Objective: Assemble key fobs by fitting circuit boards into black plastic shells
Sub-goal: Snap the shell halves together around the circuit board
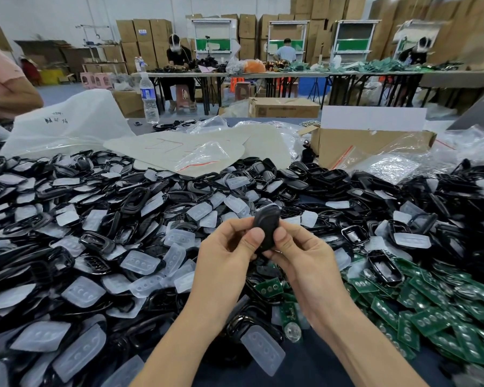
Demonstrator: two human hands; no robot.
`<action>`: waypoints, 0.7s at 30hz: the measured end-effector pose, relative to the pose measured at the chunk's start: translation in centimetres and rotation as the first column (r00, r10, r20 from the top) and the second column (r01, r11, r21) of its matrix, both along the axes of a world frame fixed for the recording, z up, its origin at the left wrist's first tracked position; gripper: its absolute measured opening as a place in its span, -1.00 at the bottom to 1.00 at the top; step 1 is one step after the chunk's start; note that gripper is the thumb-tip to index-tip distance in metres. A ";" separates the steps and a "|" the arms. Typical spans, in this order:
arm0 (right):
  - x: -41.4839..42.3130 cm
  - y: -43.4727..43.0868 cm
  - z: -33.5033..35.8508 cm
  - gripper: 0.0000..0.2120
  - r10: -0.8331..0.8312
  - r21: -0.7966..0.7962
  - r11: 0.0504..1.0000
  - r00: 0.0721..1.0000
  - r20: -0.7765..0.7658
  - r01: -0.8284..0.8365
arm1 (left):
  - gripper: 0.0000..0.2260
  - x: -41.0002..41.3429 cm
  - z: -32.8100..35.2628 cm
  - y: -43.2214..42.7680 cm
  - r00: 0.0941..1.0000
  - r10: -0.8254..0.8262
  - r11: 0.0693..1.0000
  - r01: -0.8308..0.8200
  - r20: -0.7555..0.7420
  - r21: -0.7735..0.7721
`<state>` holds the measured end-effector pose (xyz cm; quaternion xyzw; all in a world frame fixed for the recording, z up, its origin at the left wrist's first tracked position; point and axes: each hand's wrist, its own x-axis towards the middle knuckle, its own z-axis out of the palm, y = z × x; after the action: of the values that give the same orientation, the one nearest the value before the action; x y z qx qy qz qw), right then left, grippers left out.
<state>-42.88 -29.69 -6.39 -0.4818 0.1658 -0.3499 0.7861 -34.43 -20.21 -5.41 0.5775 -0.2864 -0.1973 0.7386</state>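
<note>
Both the left hand and right hand squeeze one black key fob shell with curled fingers, probably to snap it closed.

L hand & R hand bare, forearms too; nails short.

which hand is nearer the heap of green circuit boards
Right. The right hand is just left of the green circuit boards. The left hand is further left, on the far side of the black shell that both hold.
</note>
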 end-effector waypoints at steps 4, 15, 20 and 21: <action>-0.2 0.4 0.2 -0.77 -0.040 -0.187 0.982 0.997 -0.060 0.028 | -0.81 0.3 -0.2 -0.3 0.949 -0.114 0.988 0.077 -0.295 -0.136; -0.5 0.8 0.5 -0.74 0.017 -0.260 0.965 0.997 -0.074 -0.036 | -0.62 0.8 0.5 0.3 0.758 -0.357 0.933 0.266 -0.545 -0.242; -0.5 0.4 0.4 -0.68 0.030 -0.226 0.973 0.996 -0.087 -0.049 | -0.62 1.0 0.6 0.3 0.762 -0.324 0.946 0.262 -0.561 -0.190; -0.5 0.4 0.5 -0.68 0.046 -0.206 0.977 0.996 -0.078 -0.061 | -0.66 1.1 0.5 0.3 0.762 -0.331 0.944 0.277 -0.557 -0.182</action>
<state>-43.38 -29.31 -5.93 -0.5782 0.1440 -0.3262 0.7339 -33.35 -19.88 -4.87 0.4022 -0.1456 -0.4679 0.7734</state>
